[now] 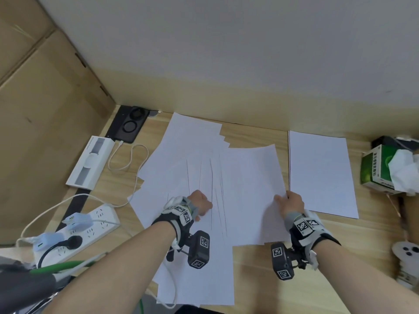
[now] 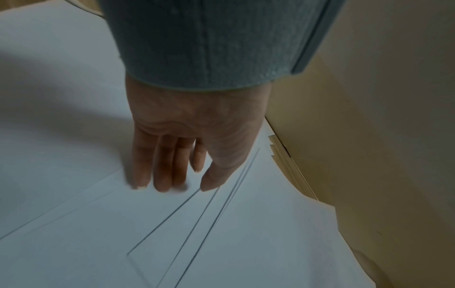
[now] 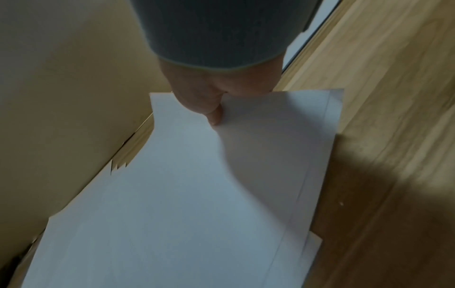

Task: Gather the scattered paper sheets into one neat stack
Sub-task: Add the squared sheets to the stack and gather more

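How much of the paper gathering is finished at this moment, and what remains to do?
Done: a neat stack already lies at the right of the desk. In hand: the right hand pinches the edge of the top sheet, which is curling up, while the left hand rests its fingers on the fanned sheets. Left: most of the fanned sheets remain spread out, not yet gathered.

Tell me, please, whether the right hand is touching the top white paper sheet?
Touching: the right wrist view shows the right hand pinching the top white paper sheet at its edge.
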{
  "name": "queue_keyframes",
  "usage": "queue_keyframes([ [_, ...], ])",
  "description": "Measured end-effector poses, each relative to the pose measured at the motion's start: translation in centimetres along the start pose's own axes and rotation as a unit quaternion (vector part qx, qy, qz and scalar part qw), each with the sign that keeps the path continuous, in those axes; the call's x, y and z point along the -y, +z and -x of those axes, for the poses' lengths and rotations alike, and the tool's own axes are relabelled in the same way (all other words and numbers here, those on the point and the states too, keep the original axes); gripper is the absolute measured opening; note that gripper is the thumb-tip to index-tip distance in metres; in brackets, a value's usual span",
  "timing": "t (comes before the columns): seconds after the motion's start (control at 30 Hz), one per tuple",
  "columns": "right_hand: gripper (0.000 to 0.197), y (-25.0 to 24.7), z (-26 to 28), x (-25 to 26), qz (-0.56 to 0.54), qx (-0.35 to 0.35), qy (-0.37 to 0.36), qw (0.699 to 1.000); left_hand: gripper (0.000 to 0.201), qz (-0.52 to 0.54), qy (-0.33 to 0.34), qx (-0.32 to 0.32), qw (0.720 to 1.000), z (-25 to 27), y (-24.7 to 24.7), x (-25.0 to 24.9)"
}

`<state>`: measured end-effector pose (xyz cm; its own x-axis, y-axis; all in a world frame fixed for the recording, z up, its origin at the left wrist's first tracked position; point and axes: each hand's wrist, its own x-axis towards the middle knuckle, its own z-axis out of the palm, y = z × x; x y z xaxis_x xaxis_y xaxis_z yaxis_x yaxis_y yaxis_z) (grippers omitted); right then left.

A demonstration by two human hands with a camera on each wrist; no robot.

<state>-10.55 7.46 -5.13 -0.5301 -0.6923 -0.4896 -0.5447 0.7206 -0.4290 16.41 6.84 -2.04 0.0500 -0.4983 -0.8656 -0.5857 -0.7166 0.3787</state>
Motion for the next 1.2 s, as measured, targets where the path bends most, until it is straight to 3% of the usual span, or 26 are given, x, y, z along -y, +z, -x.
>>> queue_keyframes([
  [0.33,0.015,0.3,0.8,0.1,-0.069,0.023,-0.002,0.997,0.019,-0.012,0.041,-0.048,0.998,-1.7,0.0,-1.0],
  [0.4,0.015,0.3,1.2,-0.2,-0.106,0.05,-0.011,0.993,0.009,-0.013,0.037,-0.043,0.998,-1.8,0.4,-1.4],
  [0.5,0.025,0.2,1.5,-0.5,-0.137,0.09,-0.011,0.986,0.022,0.003,0.054,-0.027,0.998,-2.0,1.1,-1.8],
  [0.6,0.025,-0.3,2.2,0.1,-0.153,0.119,-0.015,0.981,0.008,-0.026,0.079,-0.002,0.997,-1.9,1.7,-2.0],
  [0.67,0.022,-1.3,2.6,1.1,-0.171,0.118,-0.033,0.978,0.005,-0.033,0.097,-0.036,0.994,-1.0,1.6,-2.9],
  [0.8,0.014,-5.7,3.1,4.7,-0.251,0.084,-0.082,0.961,0.011,0.049,0.191,-0.098,0.975,2.4,-0.9,-6.7],
  [0.93,0.026,-10.1,3.5,8.7,-0.324,0.059,-0.134,0.935,0.017,0.131,0.288,-0.129,0.94,6.3,-4.5,-11.1],
  [1.1,0.031,-11.7,4.1,10.5,-0.36,0.058,-0.134,0.921,0.027,0.165,0.31,-0.128,0.928,9.0,-5.6,-12.9],
  [1.2,0.034,-11.0,4.8,9.9,-0.382,0.07,-0.128,0.913,0.019,0.175,0.317,-0.119,0.925,8.9,-5.0,-11.8],
])
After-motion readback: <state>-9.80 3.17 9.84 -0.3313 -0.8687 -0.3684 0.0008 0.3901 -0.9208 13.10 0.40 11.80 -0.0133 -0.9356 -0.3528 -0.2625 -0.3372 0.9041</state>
